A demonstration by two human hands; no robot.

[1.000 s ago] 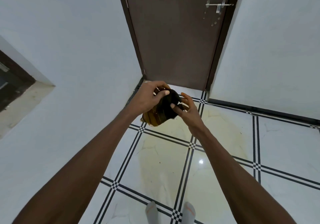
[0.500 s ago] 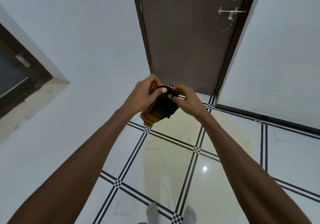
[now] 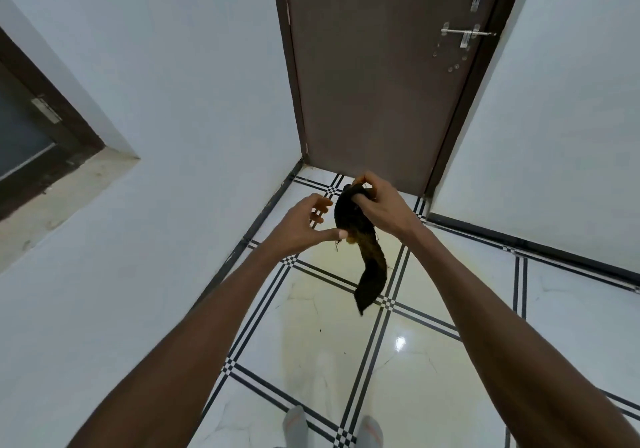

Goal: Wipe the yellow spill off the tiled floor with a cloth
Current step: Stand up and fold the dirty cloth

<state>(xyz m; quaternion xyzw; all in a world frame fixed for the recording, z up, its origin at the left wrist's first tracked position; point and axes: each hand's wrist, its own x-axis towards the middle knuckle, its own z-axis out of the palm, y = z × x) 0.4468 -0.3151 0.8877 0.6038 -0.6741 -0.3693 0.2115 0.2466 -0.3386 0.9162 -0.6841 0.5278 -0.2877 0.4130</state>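
A dark cloth [image 3: 370, 267] stained yellow hangs in the air above the floor, its tail dangling down. My right hand [image 3: 379, 206] grips the cloth's top end. My left hand [image 3: 304, 225] is beside it on the left with fingers spread; the thumb tip touches the cloth's yellow edge. A pale yellow spill [image 3: 332, 329] spreads over the white tiled floor [image 3: 571, 316] below the hands, across the black grout lines.
A shut brown door [image 3: 377, 76] with a metal latch [image 3: 464, 35] stands ahead. White walls close in on the left and right. A dark window frame [image 3: 38, 135] sits in the left wall. My grey-socked feet [image 3: 332, 430] stand at the bottom edge.
The bunched cloth, held by both hands before, has unrolled and hangs long from my right hand. My left hand has let go and opened. The view has tilted down a little.
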